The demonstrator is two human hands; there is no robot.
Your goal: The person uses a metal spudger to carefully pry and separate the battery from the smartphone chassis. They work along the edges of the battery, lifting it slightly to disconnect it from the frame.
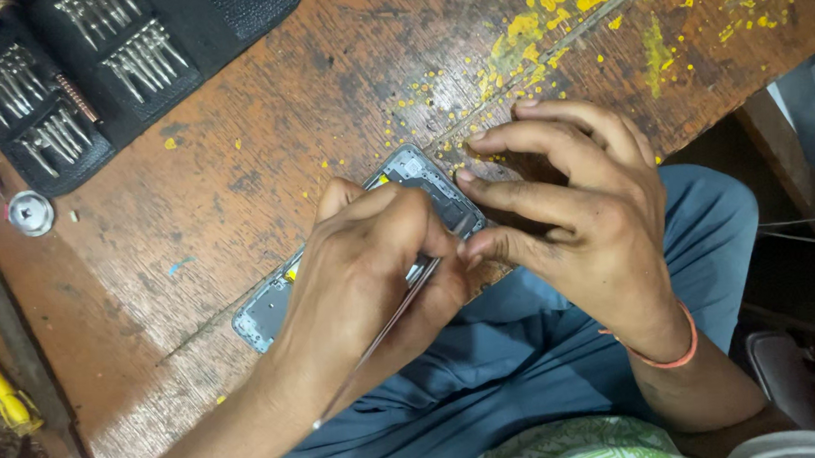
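Note:
An opened phone frame (411, 172) with its grey inner parts showing lies slantwise on a worn wooden table (266, 125), near its front edge. My left hand (363, 268) covers the middle of the phone and grips a thin metal tool (389, 326) whose tip points into the phone's upper part. My right hand (572, 213) rests on the phone's upper right end, fingers pressing its edge and thumb touching the tool's tip area. An orange band (674, 355) circles my right wrist.
A black open case of several small screwdriver bits (80, 78) lies at the table's far left. A small round metal part (30, 213) sits beside it. Yellow paint spots (527, 31) mark the wood. A yellow tool (2, 389) lies at the left edge. My blue trousers (559, 341) are below.

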